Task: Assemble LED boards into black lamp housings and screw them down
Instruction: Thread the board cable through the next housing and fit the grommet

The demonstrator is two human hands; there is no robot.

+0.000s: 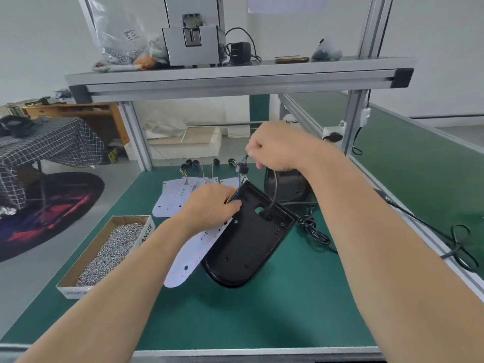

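Green matting covers the table (pixel 262 315), which stands under an aluminium-frame shelf (pixel 235 77). Fingers of the right hand (pixel 280 148) are curled tight and pinch the wire bundle (pixel 242 174) near its connector, lifting it above the work, in my judgement to take up slack so the leads can be routed clear of the board seat. Fingers of the left hand (pixel 209 205) are curled round the top edge of the LED board (pixel 193 252) where the coloured leads leave it, pressing that edge against the rim of the black lamp housing (pixel 248 244). The board lies half beside and half under the housing's left rim, not yet seated. The housing is tilted, open side up, far end raised, near rounded end apparently resting on the table. A black cable (pixel 273 189) passes down through the hole in the housing floor. Mounting holes in the housing show no screws, so fastening is judged not begun. Outward: spare LED boards (pixel 178 195) lie just behind the left hand, a second housing (pixel 288 184) just behind the right wrist, and a cardboard box of screws (pixel 110 250) sits near on the left, within reach for the fastening step. A grey machine (pixel 193 30) stands on the shelf; its function cannot be confirmed.
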